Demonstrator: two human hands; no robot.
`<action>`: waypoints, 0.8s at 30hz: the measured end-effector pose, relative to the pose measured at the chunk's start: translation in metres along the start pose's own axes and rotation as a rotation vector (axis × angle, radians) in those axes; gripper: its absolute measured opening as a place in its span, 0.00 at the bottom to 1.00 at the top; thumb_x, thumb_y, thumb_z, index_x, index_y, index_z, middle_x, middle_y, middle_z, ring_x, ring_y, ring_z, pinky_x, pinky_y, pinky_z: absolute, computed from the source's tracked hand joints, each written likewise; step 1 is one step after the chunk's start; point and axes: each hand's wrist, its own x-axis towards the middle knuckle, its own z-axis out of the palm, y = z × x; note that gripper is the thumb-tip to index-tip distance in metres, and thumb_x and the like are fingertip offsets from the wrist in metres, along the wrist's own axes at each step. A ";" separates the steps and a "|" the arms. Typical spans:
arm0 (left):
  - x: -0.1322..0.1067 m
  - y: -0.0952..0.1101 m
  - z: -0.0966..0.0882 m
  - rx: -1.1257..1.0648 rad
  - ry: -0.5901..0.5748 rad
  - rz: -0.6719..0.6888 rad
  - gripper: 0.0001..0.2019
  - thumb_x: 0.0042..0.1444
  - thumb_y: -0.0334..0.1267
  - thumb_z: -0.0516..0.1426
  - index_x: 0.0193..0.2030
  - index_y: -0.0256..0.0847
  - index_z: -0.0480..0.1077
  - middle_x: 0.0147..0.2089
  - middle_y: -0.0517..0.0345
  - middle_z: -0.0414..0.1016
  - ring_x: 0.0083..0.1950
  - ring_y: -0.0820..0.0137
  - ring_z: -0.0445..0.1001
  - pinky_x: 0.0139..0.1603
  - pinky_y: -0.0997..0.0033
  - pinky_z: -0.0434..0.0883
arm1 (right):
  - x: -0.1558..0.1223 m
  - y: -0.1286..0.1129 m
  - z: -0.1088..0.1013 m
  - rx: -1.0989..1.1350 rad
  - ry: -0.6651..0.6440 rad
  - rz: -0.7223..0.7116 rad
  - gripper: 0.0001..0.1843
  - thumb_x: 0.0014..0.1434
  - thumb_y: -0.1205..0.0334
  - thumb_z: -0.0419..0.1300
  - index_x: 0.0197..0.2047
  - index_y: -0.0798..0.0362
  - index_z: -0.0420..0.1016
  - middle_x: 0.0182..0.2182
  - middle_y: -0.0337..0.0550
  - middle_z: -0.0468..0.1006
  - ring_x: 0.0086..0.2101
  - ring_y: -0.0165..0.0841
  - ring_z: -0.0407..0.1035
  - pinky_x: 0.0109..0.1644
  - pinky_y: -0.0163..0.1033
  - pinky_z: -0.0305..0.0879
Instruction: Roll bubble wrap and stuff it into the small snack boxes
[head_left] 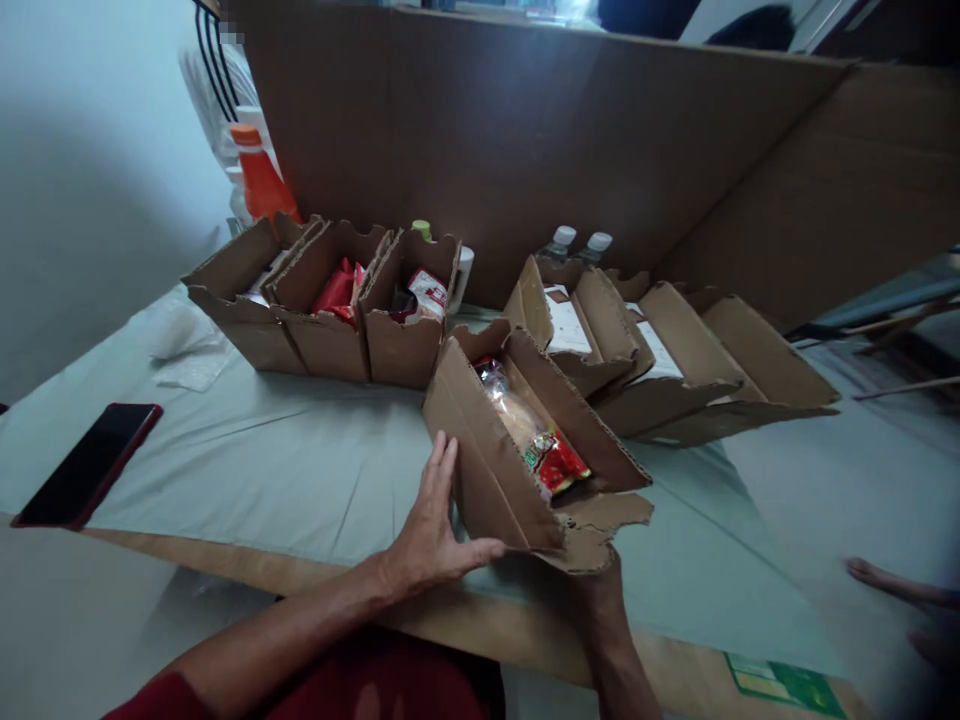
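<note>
An open-topped cardboard box (pixel 480 465) sits at an angle near the front of the table, its front edge torn. Inside lie a red food packet (pixel 559 460) and a clear wrapped item (pixel 510 405) that I cannot make out exactly. My left hand (pixel 431 530) rests against the box's left side, thumb and fingers spread. Below the torn front edge is my right hand (pixel 600 590), its fingers hidden by the cardboard.
Several cardboard bins (pixel 322 340) with packets stand at back left, more bins (pixel 675 400) at right. A phone (pixel 90 465) and clear plastic wrap (pixel 195 350) lie at left. Behind are an orange bottle (pixel 262 180), white-capped bottles (pixel 559 243) and a tall cardboard panel (pixel 525 140).
</note>
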 end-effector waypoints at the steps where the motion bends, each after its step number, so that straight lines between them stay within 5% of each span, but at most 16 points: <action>1: 0.003 -0.002 -0.003 -0.003 -0.024 0.008 0.65 0.48 0.58 0.71 0.79 0.52 0.29 0.82 0.37 0.28 0.81 0.38 0.35 0.75 0.29 0.48 | 0.000 0.000 0.000 0.015 -0.009 0.024 0.21 0.52 0.39 0.65 0.33 0.51 0.79 0.29 0.52 0.85 0.28 0.47 0.78 0.28 0.46 0.76; 7: 0.007 -0.008 -0.017 0.036 -0.114 0.053 0.65 0.50 0.45 0.71 0.79 0.53 0.26 0.82 0.40 0.27 0.81 0.40 0.34 0.76 0.30 0.51 | -0.005 -0.007 0.009 0.016 0.004 0.087 0.20 0.50 0.43 0.65 0.34 0.52 0.80 0.32 0.48 0.86 0.31 0.46 0.79 0.32 0.45 0.76; 11: 0.015 -0.009 -0.020 0.051 -0.089 0.080 0.57 0.53 0.34 0.65 0.80 0.52 0.30 0.82 0.43 0.34 0.81 0.45 0.40 0.77 0.34 0.52 | 0.002 -0.023 0.016 -0.009 0.052 0.052 0.19 0.53 0.43 0.64 0.34 0.51 0.79 0.32 0.49 0.86 0.32 0.43 0.78 0.33 0.43 0.76; 15: 0.029 -0.018 -0.026 0.063 -0.032 0.048 0.48 0.56 0.33 0.60 0.79 0.48 0.39 0.80 0.43 0.47 0.80 0.50 0.50 0.77 0.41 0.57 | 0.024 -0.038 0.024 0.008 -0.005 0.012 0.16 0.60 0.48 0.60 0.38 0.51 0.79 0.32 0.46 0.85 0.31 0.39 0.77 0.36 0.42 0.76; 20: 0.077 -0.026 -0.037 0.288 0.075 -0.095 0.32 0.60 0.35 0.58 0.71 0.41 0.61 0.67 0.45 0.71 0.66 0.58 0.72 0.63 0.56 0.73 | 0.050 -0.043 0.035 0.129 -0.042 -0.055 0.21 0.65 0.54 0.58 0.57 0.54 0.76 0.49 0.53 0.83 0.46 0.40 0.80 0.52 0.47 0.77; 24: 0.126 -0.024 -0.044 0.503 0.102 -0.261 0.18 0.62 0.39 0.60 0.57 0.40 0.74 0.50 0.47 0.82 0.51 0.58 0.80 0.53 0.60 0.75 | 0.048 -0.037 0.041 0.081 -0.072 -0.120 0.17 0.65 0.55 0.58 0.52 0.52 0.80 0.53 0.55 0.81 0.51 0.42 0.78 0.52 0.48 0.77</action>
